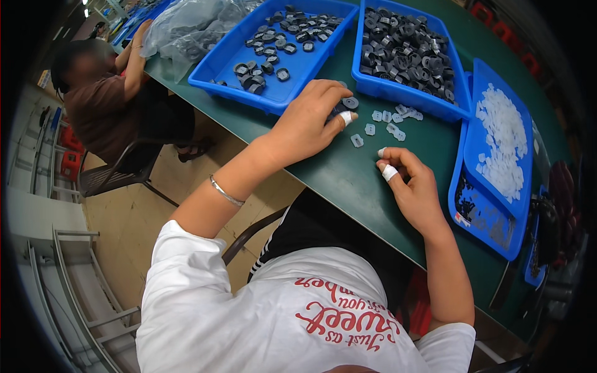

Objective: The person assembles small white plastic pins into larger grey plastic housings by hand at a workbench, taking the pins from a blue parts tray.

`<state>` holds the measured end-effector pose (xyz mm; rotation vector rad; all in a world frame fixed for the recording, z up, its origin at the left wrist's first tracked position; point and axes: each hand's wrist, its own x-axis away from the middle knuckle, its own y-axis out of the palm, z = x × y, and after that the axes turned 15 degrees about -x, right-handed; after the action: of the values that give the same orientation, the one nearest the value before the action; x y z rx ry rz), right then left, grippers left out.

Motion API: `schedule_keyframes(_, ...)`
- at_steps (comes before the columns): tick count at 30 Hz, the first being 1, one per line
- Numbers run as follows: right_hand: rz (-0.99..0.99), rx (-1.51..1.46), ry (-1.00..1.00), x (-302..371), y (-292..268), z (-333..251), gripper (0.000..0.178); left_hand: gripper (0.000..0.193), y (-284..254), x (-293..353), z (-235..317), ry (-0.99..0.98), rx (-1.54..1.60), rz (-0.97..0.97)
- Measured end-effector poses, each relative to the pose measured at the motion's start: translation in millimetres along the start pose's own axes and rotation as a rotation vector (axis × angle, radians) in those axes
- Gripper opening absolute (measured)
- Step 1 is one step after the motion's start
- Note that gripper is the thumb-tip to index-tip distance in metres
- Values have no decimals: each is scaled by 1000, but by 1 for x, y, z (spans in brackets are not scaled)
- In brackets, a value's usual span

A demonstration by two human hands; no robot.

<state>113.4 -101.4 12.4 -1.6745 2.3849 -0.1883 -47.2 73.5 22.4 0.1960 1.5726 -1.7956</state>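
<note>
My left hand (314, 121) is curled over a small group of dark grey round plastic caps (351, 103) on the green table, its fingers and taped thumb closed around some of them. The palm hides part of the group. To the right of it, my right hand (410, 183) hovers near the table with curved fingers. White tape wraps its thumb and a fingertip, a gap shows between them, and I see nothing held there. Several small translucent white plastic plates (396, 130) lie loose between and beyond my hands.
Ahead stand a blue tray (289, 78) with scattered dark caps and a blue bin (463, 112) heaped with them. At right, a blue tray (482, 133) of white plates overlaps a blue tray (507, 248) with small black pieces. A seated person (102, 99) is at left, near a clear plastic bag (186, 31).
</note>
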Motion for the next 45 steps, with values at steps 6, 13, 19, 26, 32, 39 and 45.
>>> schedule_keyframes(6,-2,14,-5,0,0,0,18,39,17,5,0,-55,-132,-149)
schedule_keyframes(13,-7,21,-5,0,0,0,19,39,32,-3,-3,-60,-155,-96)
schedule_keyframes(19,-15,23,-12,1,-2,1,20,38,39,-7,0,-39,-206,-71)
schedule_keyframes(26,-26,48,-16,0,0,-2,19,31,40,-5,0,-20,-234,-73)
schedule_keyframes(32,-14,28,-26,0,1,-1,18,29,37,-10,1,42,-318,-85)
schedule_keyframes(39,-20,51,-48,1,1,0,18,22,36,-5,-1,154,-392,-48)
schedule_keyframes(45,-23,58,-56,2,-1,1,17,12,7,-25,9,218,-279,229)
